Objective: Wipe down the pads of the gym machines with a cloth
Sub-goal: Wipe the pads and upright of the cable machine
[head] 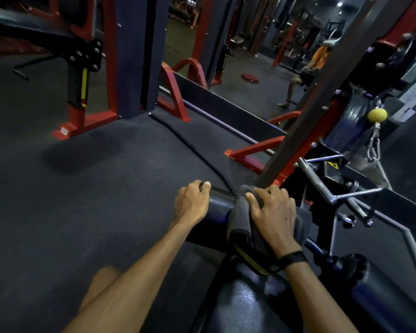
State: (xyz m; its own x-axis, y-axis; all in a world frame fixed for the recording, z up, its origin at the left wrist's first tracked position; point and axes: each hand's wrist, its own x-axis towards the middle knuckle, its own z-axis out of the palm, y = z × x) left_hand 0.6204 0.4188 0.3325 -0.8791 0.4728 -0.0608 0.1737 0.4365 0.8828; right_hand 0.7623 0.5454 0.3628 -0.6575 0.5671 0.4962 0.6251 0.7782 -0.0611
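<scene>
**Desk:** Grey cloth (pixel 251 221), which hand has it, and where?

**Operator:** From my remote seat I see the right hand (pixel 274 212) pressing it onto a black roller pad (pixel 220 204), fingers curled over the folds, thumb pointing left. The cloth drapes round the pad's right half and hangs down toward a black seat pad (pixel 245 301) at the bottom of the view. A dark band (pixel 293 258) circles that wrist.

**Desk:** And the left hand (pixel 191 203)?

**Operator:** It grips the pad's left end, fingers wrapped over the cap.

**Desk:** What crowds the spot?

**Operator:** A dark slanted post (pixel 305 131) rises just behind the right hand and cuts across the view. Right of it I make out a chrome handle (pixel 332 186), touching nothing I can confirm, and a yellow ball (pixel 377 115) on a clip chain. A black rope (pixel 192 150) snakes over the rubber floor (pixel 82 188) toward the pad. Red machine frames (pixel 82 121) stand well apart at left. A mirror (pixel 238 56) behind shows a seated person in an orange top (pixel 318 56).
</scene>
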